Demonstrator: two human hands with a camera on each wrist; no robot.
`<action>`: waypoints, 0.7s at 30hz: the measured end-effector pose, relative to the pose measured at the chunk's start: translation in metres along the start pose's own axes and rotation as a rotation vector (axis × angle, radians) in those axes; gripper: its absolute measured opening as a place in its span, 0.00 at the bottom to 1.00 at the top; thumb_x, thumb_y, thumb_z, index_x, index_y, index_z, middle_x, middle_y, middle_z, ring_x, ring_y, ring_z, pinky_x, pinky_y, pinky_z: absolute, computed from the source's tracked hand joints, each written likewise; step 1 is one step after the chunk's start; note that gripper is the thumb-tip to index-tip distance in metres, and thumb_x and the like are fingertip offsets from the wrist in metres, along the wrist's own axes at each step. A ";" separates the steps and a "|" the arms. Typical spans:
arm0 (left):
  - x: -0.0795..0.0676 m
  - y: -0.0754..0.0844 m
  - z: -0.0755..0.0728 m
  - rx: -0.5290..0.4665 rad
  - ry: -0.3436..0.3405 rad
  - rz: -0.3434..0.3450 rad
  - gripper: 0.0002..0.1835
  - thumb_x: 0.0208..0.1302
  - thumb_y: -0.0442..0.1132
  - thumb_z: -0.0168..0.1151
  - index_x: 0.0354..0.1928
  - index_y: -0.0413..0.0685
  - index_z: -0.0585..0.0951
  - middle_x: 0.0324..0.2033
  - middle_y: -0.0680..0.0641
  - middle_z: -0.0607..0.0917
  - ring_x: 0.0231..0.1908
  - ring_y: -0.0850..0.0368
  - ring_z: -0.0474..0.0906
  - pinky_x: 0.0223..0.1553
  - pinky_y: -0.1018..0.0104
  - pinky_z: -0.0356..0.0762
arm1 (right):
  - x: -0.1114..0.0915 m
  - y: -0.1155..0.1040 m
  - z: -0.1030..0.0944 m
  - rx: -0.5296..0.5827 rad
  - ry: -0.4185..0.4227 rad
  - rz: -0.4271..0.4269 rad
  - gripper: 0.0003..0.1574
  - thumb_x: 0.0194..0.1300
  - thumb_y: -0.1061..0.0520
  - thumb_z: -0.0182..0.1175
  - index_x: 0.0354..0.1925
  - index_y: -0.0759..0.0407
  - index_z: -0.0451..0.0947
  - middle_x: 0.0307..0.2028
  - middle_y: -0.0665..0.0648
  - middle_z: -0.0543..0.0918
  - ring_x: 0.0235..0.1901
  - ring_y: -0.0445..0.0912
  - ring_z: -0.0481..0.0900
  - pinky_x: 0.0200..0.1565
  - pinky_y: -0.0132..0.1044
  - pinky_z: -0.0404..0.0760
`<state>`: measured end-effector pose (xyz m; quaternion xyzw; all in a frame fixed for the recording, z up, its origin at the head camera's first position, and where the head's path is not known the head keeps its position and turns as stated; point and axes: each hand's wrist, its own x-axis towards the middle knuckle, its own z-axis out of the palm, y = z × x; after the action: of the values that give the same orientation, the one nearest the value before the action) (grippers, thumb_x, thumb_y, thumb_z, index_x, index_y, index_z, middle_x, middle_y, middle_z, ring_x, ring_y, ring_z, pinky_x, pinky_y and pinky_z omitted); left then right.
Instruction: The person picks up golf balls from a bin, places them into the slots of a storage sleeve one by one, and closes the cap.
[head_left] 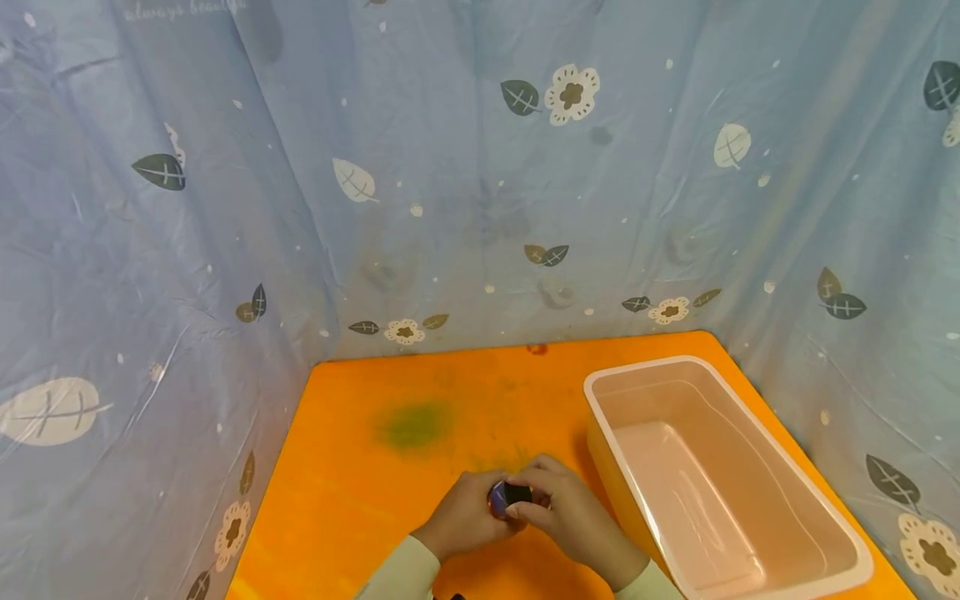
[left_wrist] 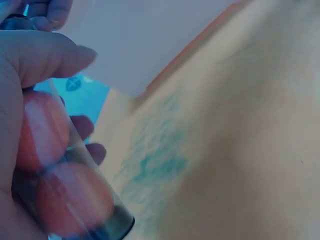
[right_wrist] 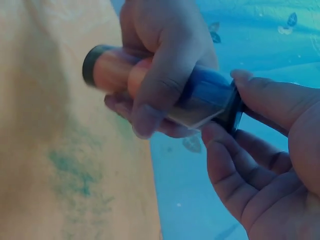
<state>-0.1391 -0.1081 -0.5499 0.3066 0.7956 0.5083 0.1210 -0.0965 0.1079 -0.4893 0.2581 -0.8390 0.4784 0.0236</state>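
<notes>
My left hand (head_left: 467,515) wraps around a clear tube (right_wrist: 204,95) with orange balls inside, one ball (left_wrist: 75,197) resting near its dark end cap (left_wrist: 121,224). A second ball (left_wrist: 45,129) sits beside it, and something blue shows through the tube's other end. My right hand (head_left: 573,518) pinches the black cap (head_left: 518,493) at that end between thumb and fingers. In the right wrist view the cap (right_wrist: 233,111) touches the tube's end; whether it is loose I cannot tell. Fingers hide the tube's middle.
A pale pink plastic bin (head_left: 630,467) stands to the right of my hands on the orange tabletop (head_left: 345,467). Green smudges (head_left: 414,425) mark the surface. A blue curtain (head_left: 465,167) with leaves and flowers surrounds the back and sides.
</notes>
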 end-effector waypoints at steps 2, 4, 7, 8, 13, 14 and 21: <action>0.003 0.000 0.003 -0.053 0.012 0.005 0.16 0.71 0.41 0.77 0.57 0.55 0.86 0.46 0.58 0.89 0.41 0.65 0.87 0.43 0.67 0.85 | -0.001 0.001 -0.001 0.013 0.033 -0.004 0.21 0.71 0.54 0.75 0.59 0.59 0.88 0.45 0.48 0.81 0.35 0.38 0.77 0.38 0.34 0.83; 0.007 0.000 0.005 -0.100 0.020 0.020 0.18 0.71 0.41 0.77 0.60 0.53 0.85 0.47 0.59 0.89 0.44 0.62 0.87 0.45 0.65 0.86 | -0.002 0.002 -0.001 0.025 0.078 -0.023 0.23 0.70 0.54 0.76 0.60 0.60 0.87 0.46 0.49 0.82 0.36 0.39 0.79 0.39 0.35 0.85; 0.014 -0.002 0.010 -0.093 0.062 0.048 0.18 0.70 0.43 0.79 0.59 0.56 0.86 0.46 0.59 0.88 0.45 0.61 0.85 0.48 0.62 0.84 | -0.004 0.007 -0.001 0.063 0.173 -0.043 0.22 0.71 0.57 0.75 0.61 0.59 0.85 0.49 0.52 0.83 0.35 0.40 0.82 0.37 0.37 0.86; 0.017 -0.003 0.011 -0.076 0.081 0.051 0.17 0.69 0.45 0.80 0.57 0.58 0.86 0.45 0.60 0.88 0.45 0.61 0.84 0.49 0.61 0.83 | -0.005 0.009 -0.001 0.064 0.214 -0.036 0.21 0.72 0.58 0.75 0.61 0.58 0.85 0.50 0.52 0.83 0.34 0.41 0.82 0.37 0.37 0.87; 0.024 -0.010 0.018 0.008 0.184 -0.002 0.18 0.64 0.51 0.84 0.49 0.65 0.84 0.42 0.60 0.82 0.43 0.60 0.78 0.48 0.58 0.78 | -0.014 0.020 0.006 0.021 0.434 0.055 0.16 0.72 0.65 0.73 0.54 0.53 0.86 0.47 0.48 0.82 0.29 0.40 0.79 0.30 0.35 0.82; 0.025 -0.012 0.019 0.009 0.198 -0.015 0.19 0.63 0.50 0.84 0.50 0.64 0.83 0.42 0.60 0.81 0.42 0.60 0.78 0.48 0.58 0.78 | -0.016 0.022 0.009 0.015 0.464 0.079 0.15 0.71 0.66 0.73 0.52 0.52 0.87 0.45 0.48 0.82 0.28 0.40 0.78 0.29 0.35 0.81; 0.028 -0.031 0.029 -0.027 0.230 -0.037 0.27 0.60 0.49 0.86 0.55 0.47 0.84 0.45 0.57 0.81 0.42 0.59 0.79 0.51 0.58 0.80 | -0.031 0.033 0.027 0.065 0.487 0.210 0.11 0.72 0.65 0.73 0.47 0.51 0.87 0.43 0.52 0.84 0.26 0.44 0.78 0.28 0.35 0.80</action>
<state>-0.1574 -0.0793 -0.5866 0.2299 0.8029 0.5484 0.0425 -0.0791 0.1125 -0.5389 0.0476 -0.8151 0.5528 0.1667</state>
